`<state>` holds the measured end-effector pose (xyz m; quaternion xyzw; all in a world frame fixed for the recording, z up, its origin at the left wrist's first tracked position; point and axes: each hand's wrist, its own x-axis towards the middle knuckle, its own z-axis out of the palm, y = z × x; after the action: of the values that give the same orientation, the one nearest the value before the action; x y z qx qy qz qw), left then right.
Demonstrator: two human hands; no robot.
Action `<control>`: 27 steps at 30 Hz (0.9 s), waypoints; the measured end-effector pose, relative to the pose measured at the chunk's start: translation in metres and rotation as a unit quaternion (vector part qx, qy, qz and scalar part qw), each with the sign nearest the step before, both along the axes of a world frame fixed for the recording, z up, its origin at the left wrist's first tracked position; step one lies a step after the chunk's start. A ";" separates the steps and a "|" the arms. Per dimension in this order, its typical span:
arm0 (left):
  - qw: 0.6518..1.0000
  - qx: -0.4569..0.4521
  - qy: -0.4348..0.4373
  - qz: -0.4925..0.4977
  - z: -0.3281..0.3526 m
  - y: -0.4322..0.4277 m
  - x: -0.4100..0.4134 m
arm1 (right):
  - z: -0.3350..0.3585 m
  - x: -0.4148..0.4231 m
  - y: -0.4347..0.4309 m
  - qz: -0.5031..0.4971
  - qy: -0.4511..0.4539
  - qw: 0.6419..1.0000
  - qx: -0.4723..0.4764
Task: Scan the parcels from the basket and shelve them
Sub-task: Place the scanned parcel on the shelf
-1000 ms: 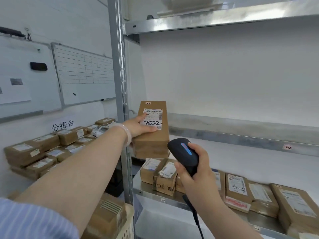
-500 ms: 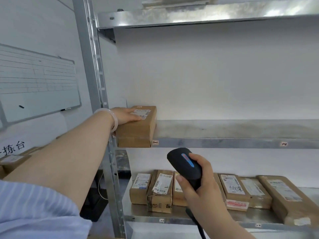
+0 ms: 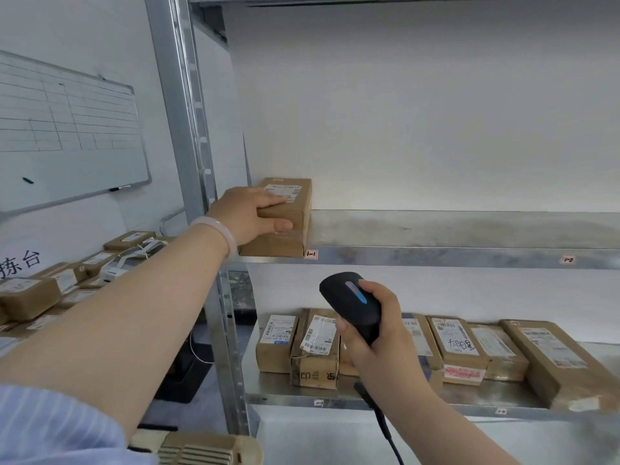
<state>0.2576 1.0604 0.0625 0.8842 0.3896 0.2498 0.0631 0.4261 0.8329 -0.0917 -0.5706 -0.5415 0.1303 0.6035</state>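
Basket (image 3: 201, 448) rim shows nearest, low and left of the shelf (image 3: 436, 229). Below the shelf's front edge, the right hand (image 3: 375, 333) is wrapped around a black scanner (image 3: 352, 303) with a blue strip, its cord hanging down. The brown parcel (image 3: 285, 226) lies on the shelf's left end, beside a tag (image 3: 310, 253) reading "1-1". Half a second ago the left hand (image 3: 248, 213) lay flat over the label; now it grips the near end, thumb across the front and fingers covering part of the label. Under the shelf sits a row of labelled parcels (image 3: 459, 347), partly hidden by the right hand. Left of the shelf, more parcels (image 3: 30, 293) lie below the wall characters "拣台" (image 3: 21, 263) and a whiteboard (image 3: 67, 129).
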 end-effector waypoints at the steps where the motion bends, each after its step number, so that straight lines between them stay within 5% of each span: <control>1: 1.000 0.013 0.026 0.012 0.002 0.000 0.002 | -0.002 -0.002 0.002 0.003 0.006 1.000 -0.002; 7: 0.991 0.061 0.089 0.076 0.000 -0.007 0.003 | -0.011 -0.008 0.001 0.026 0.007 1.000 0.008; 15: 0.982 0.113 -0.053 0.144 -0.048 -0.079 -0.027 | -0.026 -0.008 -0.009 0.105 0.002 0.994 -0.002; 27: 0.922 -0.117 -0.093 0.357 -0.255 -0.269 -0.100 | -0.097 -0.043 -0.049 0.285 -0.002 0.955 -0.084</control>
<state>0.1580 0.7910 -0.1926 0.6460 0.6979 0.2895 0.1089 0.3829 0.7844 -0.1891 -0.4415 -0.6699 0.3402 0.4905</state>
